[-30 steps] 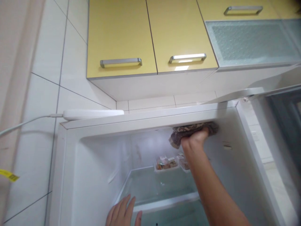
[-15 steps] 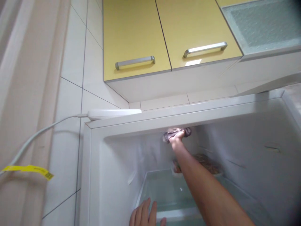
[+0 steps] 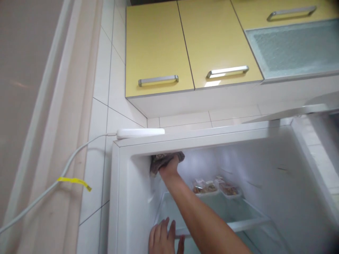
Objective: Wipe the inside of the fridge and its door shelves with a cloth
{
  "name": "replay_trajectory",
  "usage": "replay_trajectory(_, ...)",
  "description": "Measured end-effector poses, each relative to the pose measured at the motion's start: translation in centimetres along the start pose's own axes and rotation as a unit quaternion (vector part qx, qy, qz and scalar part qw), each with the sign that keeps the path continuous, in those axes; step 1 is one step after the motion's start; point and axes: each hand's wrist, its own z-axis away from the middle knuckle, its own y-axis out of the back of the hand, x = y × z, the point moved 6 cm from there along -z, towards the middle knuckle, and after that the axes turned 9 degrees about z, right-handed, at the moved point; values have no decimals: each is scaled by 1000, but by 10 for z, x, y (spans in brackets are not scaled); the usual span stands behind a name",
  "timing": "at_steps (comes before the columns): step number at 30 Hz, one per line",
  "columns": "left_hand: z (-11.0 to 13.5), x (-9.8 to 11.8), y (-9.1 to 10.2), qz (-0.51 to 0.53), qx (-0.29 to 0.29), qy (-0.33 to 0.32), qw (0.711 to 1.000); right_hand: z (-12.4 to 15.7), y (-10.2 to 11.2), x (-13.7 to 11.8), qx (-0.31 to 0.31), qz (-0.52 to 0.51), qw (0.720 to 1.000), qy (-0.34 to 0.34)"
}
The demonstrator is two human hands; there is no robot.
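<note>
Inside an open refrigerator (image 3: 132, 211), my right hand (image 3: 171, 167) reaches up to the upper left of the compartment. It is closed around a dark, crumpled cloth (image 3: 159, 162), pressed near where the ceiling meets the left wall. Low in the view, my left hand (image 3: 162, 237) is open, its fingers stretched beside the left wall and the front edge of the glass shelf (image 3: 169, 208). Whether its fingertips touch the shelf I cannot tell. My right forearm hides part of the shelf.
Clear food packs (image 3: 205, 186) and another tray of food (image 3: 229, 189) stand at the back of the shelf. A white flat device (image 3: 140, 133) lies on the refrigerator top, its cable (image 3: 71, 158) bearing a yellow tag (image 3: 75, 181). Yellow cabinets (image 3: 159, 46) hang above.
My right hand has moved left with the cloth, from the ceiling's middle to the upper left corner. My left hand stays near the shelf edge. The camera view has shifted, showing more food packs.
</note>
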Motion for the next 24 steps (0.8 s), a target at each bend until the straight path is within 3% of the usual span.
replay_trajectory(4,-9,-1,12,32,-9,-51,998,54,-22,-34,-21,-22,998,-58)
replay_trajectory(7,-16,-2,21,43,-1,-25,999,88,-38,-63,-39,-32,994,-100)
replay_trajectory(10,-21,0,27,51,-9,-15,999,103,-39,-100,-47,-32,992,-109)
replay_trajectory(14,-25,0,31,71,-42,-13,996,98,-10,-159,-4,-33,996,-79)
replay_trajectory(19,-27,-4,30,96,-89,14,991,86,35,-241,25,2,999,44)
replay_trajectory(24,-30,-5,29,129,-143,59,979,105,49,-302,23,10,996,90)
